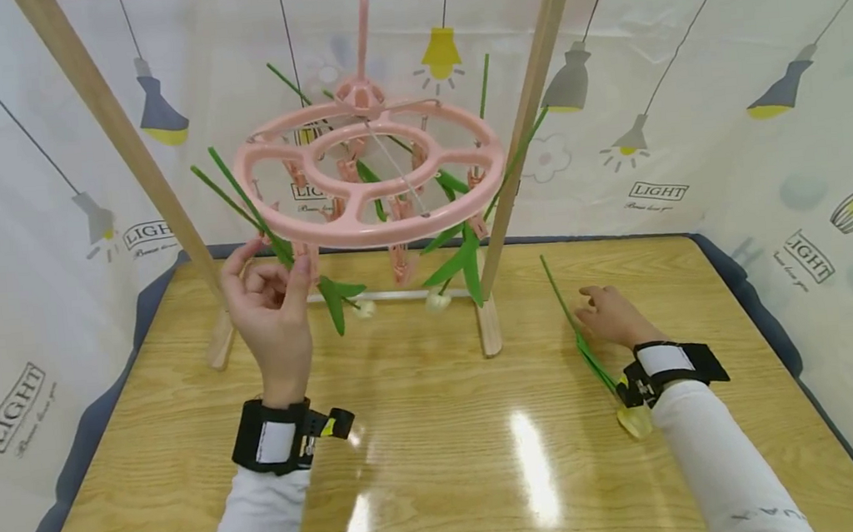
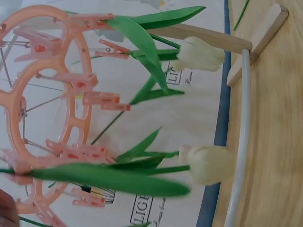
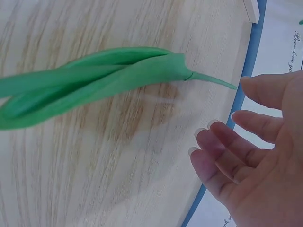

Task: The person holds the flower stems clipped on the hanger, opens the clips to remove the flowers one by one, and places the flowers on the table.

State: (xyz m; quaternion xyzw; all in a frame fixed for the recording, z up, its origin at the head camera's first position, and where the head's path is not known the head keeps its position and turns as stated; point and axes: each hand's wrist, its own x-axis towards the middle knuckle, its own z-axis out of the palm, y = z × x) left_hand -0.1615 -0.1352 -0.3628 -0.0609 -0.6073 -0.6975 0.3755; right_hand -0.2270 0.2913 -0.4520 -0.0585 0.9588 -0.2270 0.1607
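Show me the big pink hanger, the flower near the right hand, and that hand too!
Pink hanger (image 1: 368, 190), head view: front of its inner ring.
Flower (image 1: 591, 355), head view: its green leaves.
Right hand (image 1: 617, 318), head view: back of the hand.

A glossy, yellowish wood-grained table (image 1: 423, 408) carries everything, streaked with reflected light and bordered by a dark blue band (image 1: 147, 305). Toward its far side stands 1 wooden rack (image 1: 119, 140) on 2 feet (image 1: 489, 328). Right of the rack, 1 pale yellow tulip (image 1: 590, 357) lies flat, stem pointing away, bloom nearest the front.
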